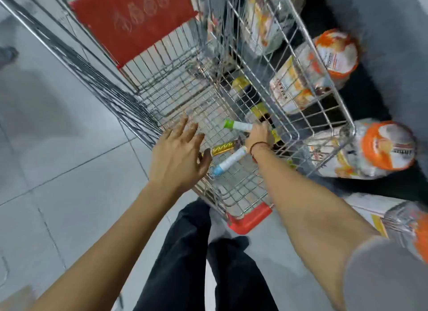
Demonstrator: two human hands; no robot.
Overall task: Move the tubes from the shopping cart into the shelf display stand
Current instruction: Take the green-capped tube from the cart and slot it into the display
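Head view looks down into a wire cart (176,97) on a tiled floor (58,148). Reaching inside, the right hand (258,134) is closed around a white tube with a green cap (236,125), the cap end sticking out to its left. Just below that wrist lies a white tube with a blue cap (228,162) on the cart's mesh bottom, and beside it a gold tube (222,147). With fingers spread and holding nothing, the left hand (179,155) hovers over the cart's near-left edge, its thumb close to the gold tube's end. Right of the cart stands a wire rack (301,62) with orange-lidded packs (335,53). Black trousers (196,259) show below.
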